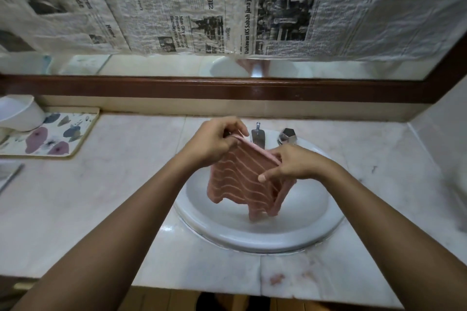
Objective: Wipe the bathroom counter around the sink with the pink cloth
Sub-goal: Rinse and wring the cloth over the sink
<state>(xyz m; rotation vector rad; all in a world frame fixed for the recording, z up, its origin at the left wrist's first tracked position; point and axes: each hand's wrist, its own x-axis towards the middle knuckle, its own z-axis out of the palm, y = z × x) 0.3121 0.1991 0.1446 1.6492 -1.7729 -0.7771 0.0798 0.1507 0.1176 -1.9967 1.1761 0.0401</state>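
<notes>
The pink cloth (pixel 242 179), with pale wavy stripes, hangs in the air over the white sink basin (pixel 290 232). My left hand (pixel 214 141) pinches its upper left corner. My right hand (pixel 295 163) grips its upper right edge, fingers spread across the fabric. The lower edge of the cloth dangles inside the bowl. The marble counter (pixel 121 184) surrounds the sink on all sides.
A chrome tap spout (pixel 258 135) and a faceted chrome knob (pixel 287 136) stand behind the basin. A floral mat (pixel 63 134) with a white bowl (pixel 17 111) lies at the back left. A newspaper-covered mirror (pixel 227 7) in a dark wooden frame rises behind.
</notes>
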